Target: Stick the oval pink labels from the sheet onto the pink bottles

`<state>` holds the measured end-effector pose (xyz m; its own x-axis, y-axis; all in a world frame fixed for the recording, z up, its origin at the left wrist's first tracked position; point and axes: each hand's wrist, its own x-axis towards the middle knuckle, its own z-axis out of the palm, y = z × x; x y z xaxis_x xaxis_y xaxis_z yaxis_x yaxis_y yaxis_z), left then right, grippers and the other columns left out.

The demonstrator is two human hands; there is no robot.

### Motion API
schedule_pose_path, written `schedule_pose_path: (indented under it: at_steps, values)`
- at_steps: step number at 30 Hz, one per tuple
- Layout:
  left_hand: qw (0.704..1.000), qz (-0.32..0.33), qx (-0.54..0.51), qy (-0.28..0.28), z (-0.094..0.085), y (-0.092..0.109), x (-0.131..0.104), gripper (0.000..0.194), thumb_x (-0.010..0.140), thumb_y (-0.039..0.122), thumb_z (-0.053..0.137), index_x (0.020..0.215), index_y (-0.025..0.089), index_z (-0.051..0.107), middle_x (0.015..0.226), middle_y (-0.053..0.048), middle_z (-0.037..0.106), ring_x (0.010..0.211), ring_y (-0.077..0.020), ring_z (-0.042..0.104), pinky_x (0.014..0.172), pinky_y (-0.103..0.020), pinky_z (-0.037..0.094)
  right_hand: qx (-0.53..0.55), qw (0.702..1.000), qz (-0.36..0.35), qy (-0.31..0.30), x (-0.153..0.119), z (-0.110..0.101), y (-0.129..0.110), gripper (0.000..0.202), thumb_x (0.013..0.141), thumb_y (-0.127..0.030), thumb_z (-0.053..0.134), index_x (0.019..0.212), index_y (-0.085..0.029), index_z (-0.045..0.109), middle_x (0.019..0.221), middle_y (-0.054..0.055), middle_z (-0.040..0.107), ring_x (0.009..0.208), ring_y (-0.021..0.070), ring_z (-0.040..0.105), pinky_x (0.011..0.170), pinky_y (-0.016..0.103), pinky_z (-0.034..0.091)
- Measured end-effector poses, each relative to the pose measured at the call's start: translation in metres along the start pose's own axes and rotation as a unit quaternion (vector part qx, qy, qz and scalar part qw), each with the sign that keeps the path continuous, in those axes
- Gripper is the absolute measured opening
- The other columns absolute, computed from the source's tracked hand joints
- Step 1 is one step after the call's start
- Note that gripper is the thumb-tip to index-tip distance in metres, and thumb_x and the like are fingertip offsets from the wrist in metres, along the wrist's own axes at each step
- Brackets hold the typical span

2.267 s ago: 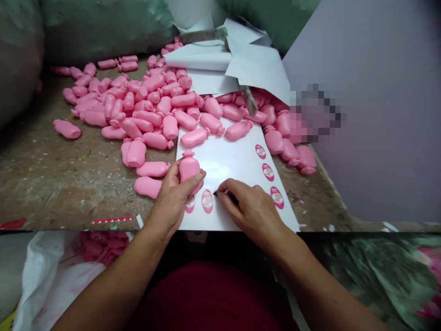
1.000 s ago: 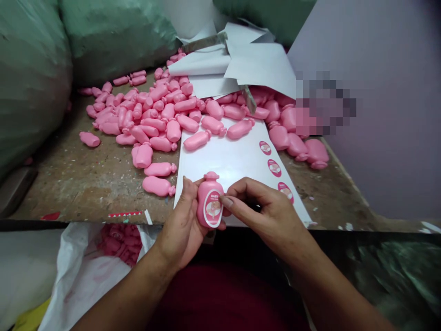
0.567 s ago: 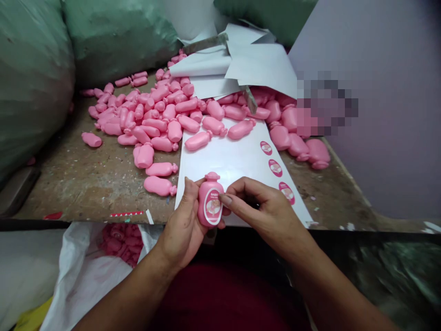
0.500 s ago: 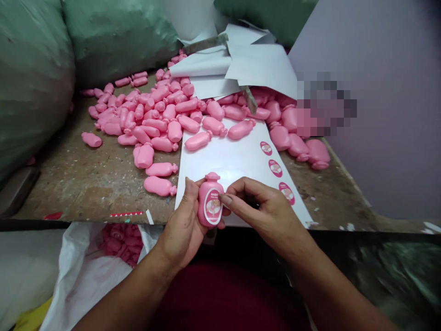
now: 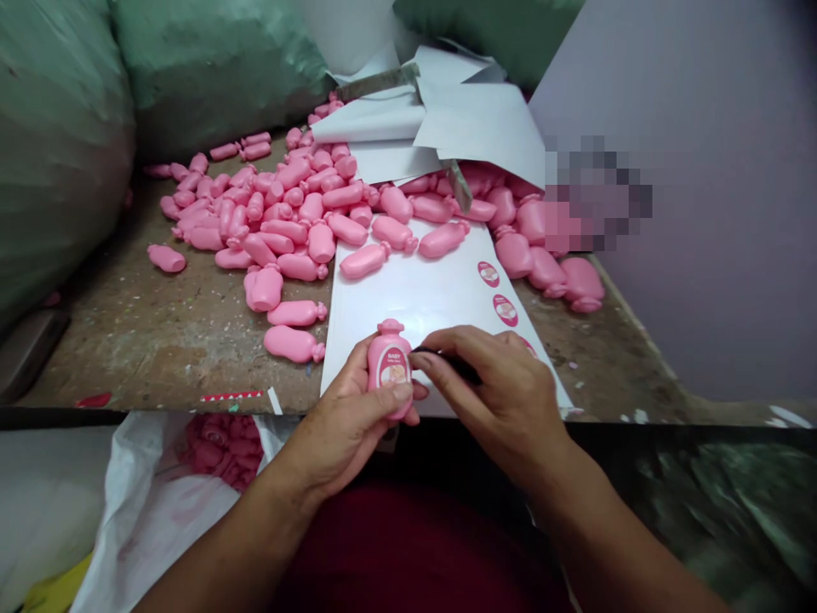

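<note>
A small pink bottle [image 5: 378, 347] stands roughly upright in my left hand [image 5: 345, 417], whose fingers wrap behind it. The thumb presses on the oval "BABY" label [image 5: 394, 361] on the bottle's front and covers its lower part. My right hand [image 5: 504, 396] is closed around a slim dark tool [image 5: 464, 368]; its kind is mostly hidden by the fingers. The tool's tip and the right fingertips are at the bottle's right side, by the label's edge. Beneath both hands lies a white sticker sheet [image 5: 408, 298] with a few oval stickers [image 5: 506, 310] along its right side.
Many pink bottles [image 5: 281, 230] are heaped across the wooden table [image 5: 159, 340], some on the sheet's far end. White papers [image 5: 478, 119] and a metal strip [image 5: 459, 186] lie behind. Large green sacks [image 5: 217, 77] stand at the back left. Below the edge, a white sack [image 5: 137, 485] holds pink bottles.
My left thumb has moved from beside the bottle onto the label. The dark tool now shows in my right hand. The view has shifted slightly.
</note>
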<state>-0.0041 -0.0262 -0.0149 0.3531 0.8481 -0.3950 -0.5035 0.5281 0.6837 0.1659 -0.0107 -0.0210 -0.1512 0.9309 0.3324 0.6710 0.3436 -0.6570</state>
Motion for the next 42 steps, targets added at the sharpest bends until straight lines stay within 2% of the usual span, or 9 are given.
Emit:
schedule_pose_path:
  at_steps: [3, 9, 13, 22, 27, 32, 34, 38, 42]
  values:
    - [1.0, -0.025, 0.009, 0.0, -0.002, 0.0, -0.002, 0.061, 0.071, 0.005, 0.076, 0.125, 0.025, 0.056, 0.108, -0.001, 0.063, 0.086, -0.0095, 0.062, 0.069, -0.018, 0.05, 0.037, 0.998, 0.041, 0.023, -0.001, -0.002, 0.001, 0.014, 0.093, -0.031, 0.059, 0.087, -0.022, 0.068, 0.079, 0.002, 0.072, 0.067, 0.0164, 0.061, 0.067, 0.032, 0.038]
    - [0.999, -0.042, 0.021, -0.008, 0.0, -0.003, -0.005, 0.075, 0.063, 0.0, 0.074, 0.129, 0.027, 0.053, 0.106, 0.001, 0.062, 0.083, -0.0077, 0.058, 0.074, -0.019, 0.049, 0.267, 0.944, 0.179, -0.077, -0.001, 0.004, -0.009, 0.026, 0.074, -0.038, 0.077, 0.082, -0.023, 0.057, 0.071, -0.004, 0.058, 0.066, 0.0143, 0.053, 0.06, 0.027, 0.041]
    - [0.998, -0.048, 0.036, -0.015, 0.0, -0.003, -0.008, 0.076, 0.062, 0.001, 0.075, 0.13, 0.027, 0.053, 0.103, 0.001, 0.061, 0.084, -0.009, 0.061, 0.072, -0.019, 0.049, 0.355, 0.912, 0.18, -0.103, 0.003, 0.003, -0.007, 0.022, 0.081, -0.04, 0.07, 0.08, -0.021, 0.058, 0.072, -0.004, 0.055, 0.066, 0.0123, 0.05, 0.062, 0.026, 0.041]
    - [0.998, -0.051, -0.001, -0.024, -0.005, 0.0, -0.012, 0.064, 0.063, 0.001, 0.075, 0.121, 0.022, 0.058, 0.094, 0.001, 0.064, 0.078, -0.0097, 0.064, 0.069, -0.019, 0.051, 0.333, 0.918, 0.181, -0.112, 0.004, 0.004, -0.01, 0.024, 0.079, -0.04, 0.073, 0.082, -0.02, 0.06, 0.074, -0.003, 0.057, 0.07, 0.0138, 0.052, 0.064, 0.027, 0.042]
    - [0.996, -0.064, -0.053, -0.012, -0.008, 0.001, -0.004, 0.042, 0.079, 0.036, 0.077, 0.114, 0.019, 0.061, 0.099, -0.006, 0.07, 0.077, -0.0175, 0.071, 0.065, -0.026, 0.057, 0.336, 0.919, 0.177, -0.103, 0.003, 0.01, -0.007, 0.021, 0.083, -0.04, 0.068, 0.084, -0.02, 0.062, 0.077, -0.001, 0.064, 0.074, 0.0158, 0.057, 0.071, 0.029, 0.045]
    - [0.989, -0.039, 0.13, 0.057, -0.051, 0.026, -0.04, 0.04, 0.08, 0.037, 0.076, 0.115, 0.023, 0.066, 0.104, -0.009, 0.074, 0.08, -0.0194, 0.072, 0.069, -0.027, 0.056, 0.273, 0.943, 0.18, -0.067, 0.001, 0.008, 0.001, 0.02, 0.082, -0.041, 0.068, 0.084, -0.021, 0.065, 0.081, 0.001, 0.067, 0.075, 0.0174, 0.058, 0.07, 0.03, 0.045]
    - [0.939, -0.039, 0.32, 0.122, -0.081, 0.047, -0.075, 0.047, 0.077, 0.04, 0.079, 0.121, 0.026, 0.069, 0.116, -0.01, 0.074, 0.092, -0.0235, 0.072, 0.078, -0.03, 0.056, 0.247, 0.949, 0.185, -0.057, 0.001, 0.005, 0.007, 0.023, 0.082, -0.044, 0.068, 0.083, -0.022, 0.066, 0.08, 0.002, 0.067, 0.073, 0.0182, 0.059, 0.068, 0.031, 0.046]
    - [0.74, 0.018, 0.633, 0.227, -0.122, 0.081, -0.12, 0.056, 0.077, 0.05, 0.075, 0.13, 0.035, 0.066, 0.138, -0.005, 0.065, 0.128, -0.0336, 0.057, 0.107, -0.045, 0.044, 0.182, 0.966, 0.176, -0.05, 0.004, 0.006, 0.014, 0.03, 0.085, -0.051, 0.064, 0.087, -0.022, 0.067, 0.079, 0.003, 0.068, 0.074, 0.0202, 0.061, 0.067, 0.033, 0.046]
    - [0.609, 0.17, 0.761, 0.141, -0.117, 0.078, -0.075, 0.044, 0.091, 0.038, 0.055, 0.132, 0.026, 0.064, 0.137, -0.01, 0.064, 0.127, -0.0314, 0.056, 0.111, -0.051, 0.038, 0.097, 0.983, 0.134, -0.079, 0.007, 0.019, 0.011, 0.03, 0.094, -0.045, 0.05, 0.097, -0.022, 0.069, 0.092, 0.006, 0.075, 0.084, 0.024, 0.067, 0.072, 0.036, 0.047]
